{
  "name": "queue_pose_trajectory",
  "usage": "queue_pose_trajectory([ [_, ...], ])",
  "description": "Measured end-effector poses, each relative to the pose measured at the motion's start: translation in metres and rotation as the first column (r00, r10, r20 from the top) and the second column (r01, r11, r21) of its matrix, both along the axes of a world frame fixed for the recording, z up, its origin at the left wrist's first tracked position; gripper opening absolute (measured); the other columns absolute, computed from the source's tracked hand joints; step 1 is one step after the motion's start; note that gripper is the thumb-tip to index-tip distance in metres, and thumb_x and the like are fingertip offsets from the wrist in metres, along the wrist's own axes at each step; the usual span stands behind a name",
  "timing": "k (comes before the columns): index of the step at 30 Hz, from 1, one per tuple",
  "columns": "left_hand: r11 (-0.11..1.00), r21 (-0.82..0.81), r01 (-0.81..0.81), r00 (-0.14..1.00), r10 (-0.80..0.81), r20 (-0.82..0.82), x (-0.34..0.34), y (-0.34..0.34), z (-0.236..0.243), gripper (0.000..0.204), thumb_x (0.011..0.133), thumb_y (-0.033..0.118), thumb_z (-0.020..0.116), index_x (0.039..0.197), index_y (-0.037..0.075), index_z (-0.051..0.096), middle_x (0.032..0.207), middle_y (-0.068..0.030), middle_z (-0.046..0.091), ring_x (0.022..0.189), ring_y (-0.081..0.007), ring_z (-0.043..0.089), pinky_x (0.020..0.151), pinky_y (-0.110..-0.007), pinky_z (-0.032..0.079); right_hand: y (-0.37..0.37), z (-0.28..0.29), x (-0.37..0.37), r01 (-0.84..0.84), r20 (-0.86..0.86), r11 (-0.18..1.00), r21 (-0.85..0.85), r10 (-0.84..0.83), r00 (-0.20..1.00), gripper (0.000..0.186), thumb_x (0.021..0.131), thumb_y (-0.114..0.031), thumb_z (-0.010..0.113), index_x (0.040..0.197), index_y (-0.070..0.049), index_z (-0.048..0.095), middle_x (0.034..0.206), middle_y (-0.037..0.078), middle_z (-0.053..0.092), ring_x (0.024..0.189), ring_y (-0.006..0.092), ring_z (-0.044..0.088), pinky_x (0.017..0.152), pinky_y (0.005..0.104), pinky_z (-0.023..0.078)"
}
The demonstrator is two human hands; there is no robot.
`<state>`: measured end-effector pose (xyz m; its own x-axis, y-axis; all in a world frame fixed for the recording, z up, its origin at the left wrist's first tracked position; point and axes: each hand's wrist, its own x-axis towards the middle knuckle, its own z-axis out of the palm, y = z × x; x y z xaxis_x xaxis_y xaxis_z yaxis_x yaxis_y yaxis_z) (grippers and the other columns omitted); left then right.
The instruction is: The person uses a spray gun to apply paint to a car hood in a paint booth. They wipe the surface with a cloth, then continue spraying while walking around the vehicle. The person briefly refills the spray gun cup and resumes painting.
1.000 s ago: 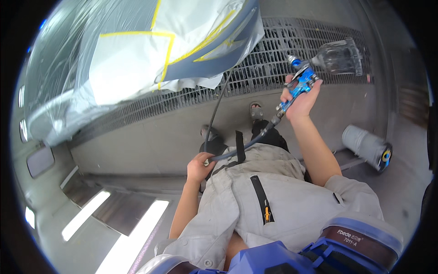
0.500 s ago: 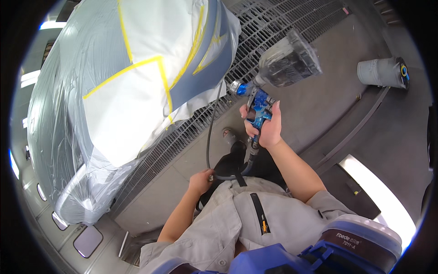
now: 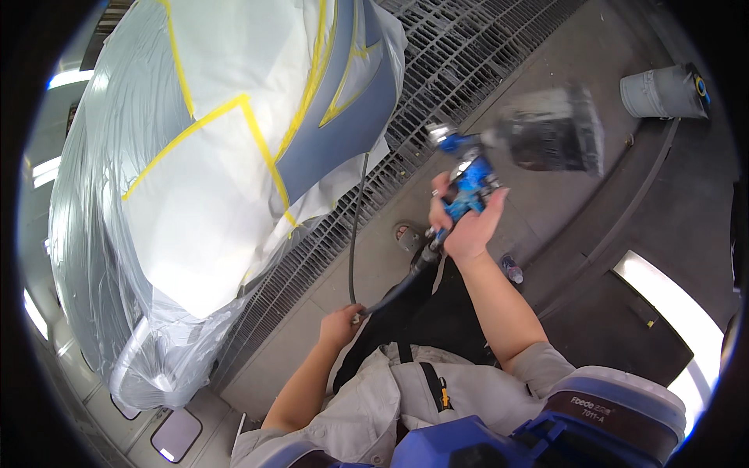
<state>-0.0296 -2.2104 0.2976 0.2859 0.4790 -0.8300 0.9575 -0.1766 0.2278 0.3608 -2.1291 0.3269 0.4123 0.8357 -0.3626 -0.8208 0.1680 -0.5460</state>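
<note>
My right hand (image 3: pixel 472 224) is wrapped round the grip of a blue spray gun (image 3: pixel 473 175), right of the masked car. A grey-smeared clear paint cup (image 3: pixel 550 131) sits on the gun, blurred by motion. From the gun's handle a dark air hose (image 3: pixel 398 290) runs down to my left hand (image 3: pixel 341 324), whose fingers are closed on it, then up toward the car. The covered car (image 3: pixel 343 132) shows a grey-blue panel framed by yellow tape and white paper. Gun and cup are both well apart from the panel.
Clear plastic sheeting (image 3: pixel 94 203) drapes the car's left side. A metal floor grating (image 3: pixel 460 47) runs alongside it. A grey bucket (image 3: pixel 659 92) stands at the far right, and a small clear bottle (image 3: pixel 511 268) is near my right forearm. My respirator (image 3: pixel 616 405) covers the lower edge.
The spray gun and its cup have swung right and turned, with my right hand. My left hand has lowered slightly, still on the hose. The small bottle has come into view.
</note>
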Motion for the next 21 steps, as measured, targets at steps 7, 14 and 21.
queue_pose_trajectory([
  [7,0.999,0.054,-0.004,0.998,0.001,0.057,-0.027,0.001,-0.015,0.028,0.095,0.031,0.073,0.122,0.024,0.074,0.122,-0.0048,0.077,0.107,-0.0334,0.074,0.085,-0.047,0.060,-0.030,-0.001,-0.031,-0.046,-0.054,0.999,0.012,0.046,0.997,0.098,0.096,-0.091,0.019,0.120,-0.001,0.053,0.104,0.009,0.060,0.051,0.0137,0.044,0.051,0.0324,0.040],
  [14,0.998,0.015,0.068,0.998,-0.068,0.001,-0.031,0.001,-0.018,0.031,0.094,0.030,0.074,0.125,0.024,0.074,0.119,-0.0051,0.079,0.103,-0.0343,0.075,0.084,-0.045,0.061,-0.023,-0.021,-0.032,-0.002,-0.097,1.000,0.019,0.004,0.995,0.098,0.097,-0.089,0.018,0.112,0.000,0.054,0.102,0.009,0.060,0.050,0.0136,0.044,0.051,0.0328,0.041],
  [21,1.000,-0.013,-0.028,1.000,0.029,0.009,-0.037,0.004,-0.033,0.031,0.093,0.030,0.074,0.124,0.026,0.073,0.127,-0.0032,0.076,0.112,-0.0329,0.073,0.088,-0.047,0.060,-0.045,-0.022,-0.041,0.021,-0.017,0.997,-0.079,-0.022,1.000,0.098,0.094,-0.094,0.024,0.115,-0.003,0.053,0.102,0.009,0.060,0.048,0.0138,0.045,0.048,0.0314,0.041],
])
